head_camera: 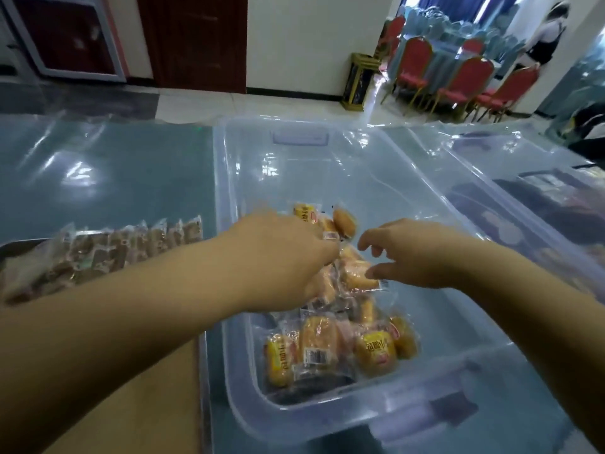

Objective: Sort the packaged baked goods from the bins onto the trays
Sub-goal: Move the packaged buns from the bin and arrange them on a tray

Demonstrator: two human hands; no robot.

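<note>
Sorting is judged to be partway through. On the tray point(11, 246) at the left, a row of brown packets point(131, 247) has been laid side by side, so one kind looks largely dealt with. In the clear bin point(229, 178) at the middle of the surface point(114, 165), a loose heap of golden bun packets point(327, 345) is left, gathered toward the near end, while the far half of the bin floor is bare.

The left hand point(281, 257) is reached into the bin and lies on top of the bun packets. Its fingers are turned down and hidden behind its back, so whether a packet is grasped cannot be told. The right hand point(415, 253) is held just above the heap, close to the left one. Its fingers are loosely curled, its thumb is apart from them, and nothing is held.

A second bin point(491, 204) at the right holds dark things too blurred to be named. No tray of buns is in view, so most of the buns are judged to remain to be moved.
</note>
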